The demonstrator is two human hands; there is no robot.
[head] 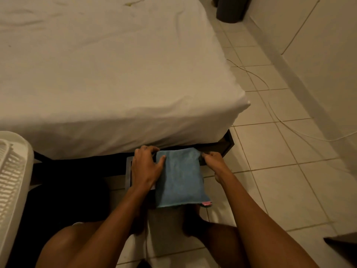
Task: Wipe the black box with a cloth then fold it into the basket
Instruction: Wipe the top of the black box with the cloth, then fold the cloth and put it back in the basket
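Observation:
A folded blue cloth [179, 176] lies on top of a black box [128, 171] on the floor at the foot of the bed. Only the box's left rim and a dark strip under the cloth show. My left hand [145, 165] rests flat on the box's left side, thumb touching the cloth's left edge. My right hand [211, 158] pinches the cloth's far right corner. A pink tag or second cloth [206, 203] peeks out at the near right corner. A white plastic basket [13, 171] stands at the left edge of view.
A bed with a white sheet [116, 74] fills the upper left, its dark frame [226, 144] just behind the box. White cables [274, 113] trail over the tiled floor on the right. A dark bin [229, 10] stands far back. My bare legs [212, 235] are below.

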